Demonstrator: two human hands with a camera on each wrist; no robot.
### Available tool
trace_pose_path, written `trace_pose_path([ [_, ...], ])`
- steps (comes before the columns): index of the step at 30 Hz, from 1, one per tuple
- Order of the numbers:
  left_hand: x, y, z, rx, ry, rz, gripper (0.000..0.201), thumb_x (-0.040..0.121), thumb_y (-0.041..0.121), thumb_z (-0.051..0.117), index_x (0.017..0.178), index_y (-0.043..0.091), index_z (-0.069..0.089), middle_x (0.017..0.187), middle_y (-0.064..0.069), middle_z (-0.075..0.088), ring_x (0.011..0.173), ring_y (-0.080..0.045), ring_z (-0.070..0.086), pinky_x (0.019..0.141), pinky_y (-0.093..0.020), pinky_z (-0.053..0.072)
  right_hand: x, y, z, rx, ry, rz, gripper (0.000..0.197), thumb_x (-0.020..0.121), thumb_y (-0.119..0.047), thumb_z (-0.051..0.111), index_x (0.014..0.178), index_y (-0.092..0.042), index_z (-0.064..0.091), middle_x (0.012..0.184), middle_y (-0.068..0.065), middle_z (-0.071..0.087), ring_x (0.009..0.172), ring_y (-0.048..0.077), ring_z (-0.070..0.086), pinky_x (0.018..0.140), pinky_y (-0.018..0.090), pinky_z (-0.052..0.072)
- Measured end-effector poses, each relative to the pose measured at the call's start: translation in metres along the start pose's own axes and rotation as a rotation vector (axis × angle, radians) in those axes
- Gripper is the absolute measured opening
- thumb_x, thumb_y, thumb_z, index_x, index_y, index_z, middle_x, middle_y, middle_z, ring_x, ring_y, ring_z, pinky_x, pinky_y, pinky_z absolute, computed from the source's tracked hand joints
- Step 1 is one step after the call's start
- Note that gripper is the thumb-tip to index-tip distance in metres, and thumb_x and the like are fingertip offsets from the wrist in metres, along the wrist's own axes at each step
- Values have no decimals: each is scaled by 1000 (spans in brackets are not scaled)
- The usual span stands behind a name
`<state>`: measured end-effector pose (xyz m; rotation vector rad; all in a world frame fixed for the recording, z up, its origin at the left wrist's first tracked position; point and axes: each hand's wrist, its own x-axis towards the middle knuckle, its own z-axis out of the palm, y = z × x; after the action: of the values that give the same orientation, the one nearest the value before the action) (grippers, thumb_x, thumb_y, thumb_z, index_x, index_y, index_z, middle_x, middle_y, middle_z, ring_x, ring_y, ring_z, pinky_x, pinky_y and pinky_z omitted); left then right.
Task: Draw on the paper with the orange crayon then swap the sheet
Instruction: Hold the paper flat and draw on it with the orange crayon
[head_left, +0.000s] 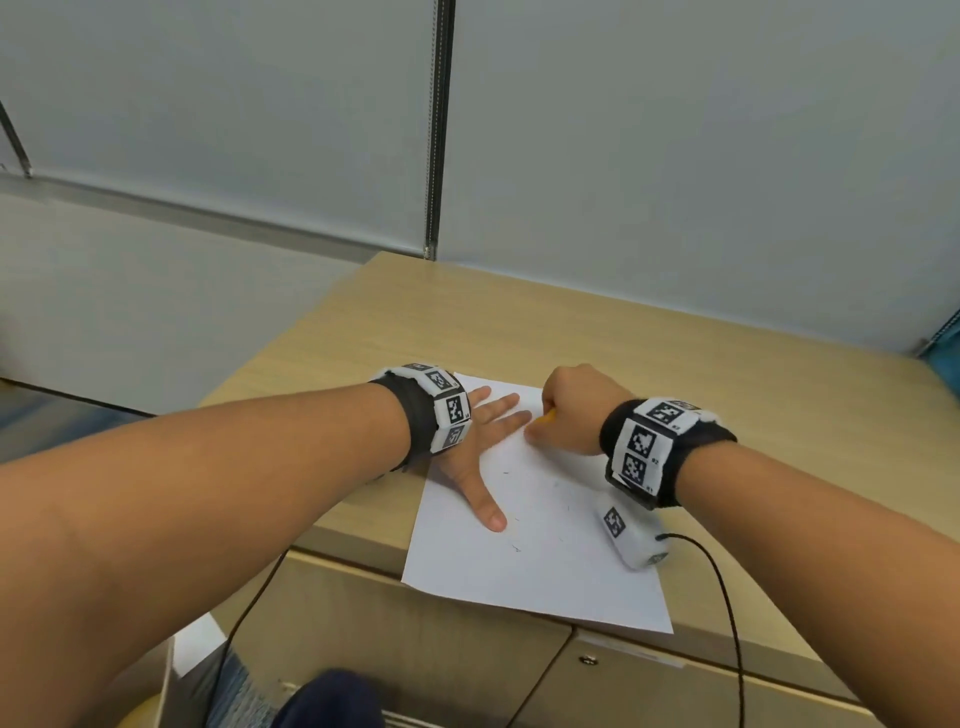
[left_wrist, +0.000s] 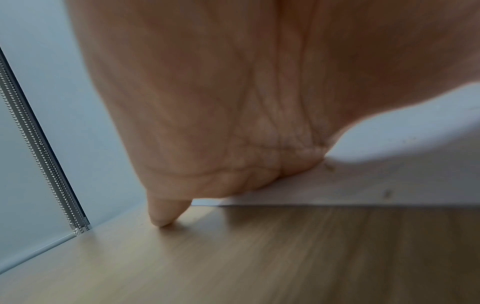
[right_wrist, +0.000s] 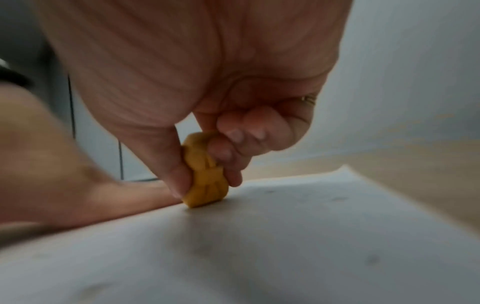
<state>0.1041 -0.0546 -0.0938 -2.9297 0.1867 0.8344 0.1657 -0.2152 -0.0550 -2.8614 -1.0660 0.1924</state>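
A white sheet of paper (head_left: 540, 545) lies on the wooden desk (head_left: 467, 322), its near edge hanging over the desk front. My left hand (head_left: 483, 431) lies flat with spread fingers on the sheet's left side, holding it down; in the left wrist view the palm (left_wrist: 233, 123) presses the paper edge (left_wrist: 363, 193). My right hand (head_left: 571, 410) pinches a chunky orange crayon (right_wrist: 205, 174) between thumb and fingers, its lower end touching the paper (right_wrist: 285, 236) near the far edge. A sliver of the crayon (head_left: 548, 415) shows in the head view.
Faint dark specks mark the sheet. A grey partition wall (head_left: 675, 156) stands behind the desk. Black cables (head_left: 727, 597) hang over the desk front by the drawers (head_left: 649, 691). More white paper (head_left: 195, 644) lies low at the left, beside the blue-grey floor.
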Motion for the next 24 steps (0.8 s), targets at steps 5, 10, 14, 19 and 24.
trace_pose_path([
  [5, 5, 0, 0, 48, -24, -1, 148, 35, 101, 53, 149, 45, -23, 159, 8, -33, 146, -31, -30, 117, -65, -3, -25, -25, 20, 88, -66, -163, 26, 80, -35, 69, 62, -21, 57, 67, -2, 61, 61, 15, 58, 58, 30, 49],
  [10, 2, -1, 1, 1, 6, -9, 153, 32, 101, 53, 147, 43, -30, 158, 10, -34, 147, -30, -28, 117, -64, -4, -2, 4, 5, 10, 26, 11, 30, 83, -41, 69, 69, -16, 59, 69, 0, 60, 67, 20, 61, 55, 27, 45],
  [14, 2, 2, -1, 46, -16, -4, 143, 42, 99, 54, 150, 44, -22, 160, 6, -32, 146, -33, -28, 117, -65, -4, -22, -22, 18, 81, -91, -185, 25, 79, -37, 72, 65, -19, 62, 63, -3, 61, 60, 15, 59, 56, 31, 50],
  [19, -1, 2, -1, 5, 6, -22, 155, 29, 101, 51, 148, 42, -30, 159, 10, -34, 148, -30, -26, 117, -64, -2, -6, 5, 2, -14, 35, 9, 31, 81, -40, 69, 65, -18, 54, 69, 1, 57, 66, 22, 58, 54, 27, 42],
  [24, -5, 3, -4, 31, -1, -18, 145, 45, 97, 58, 148, 42, -28, 159, 5, -35, 147, -31, -26, 118, -63, -2, -34, -19, 20, 102, -119, -172, 28, 77, -39, 73, 61, -20, 59, 58, -6, 57, 55, 12, 55, 51, 27, 43],
])
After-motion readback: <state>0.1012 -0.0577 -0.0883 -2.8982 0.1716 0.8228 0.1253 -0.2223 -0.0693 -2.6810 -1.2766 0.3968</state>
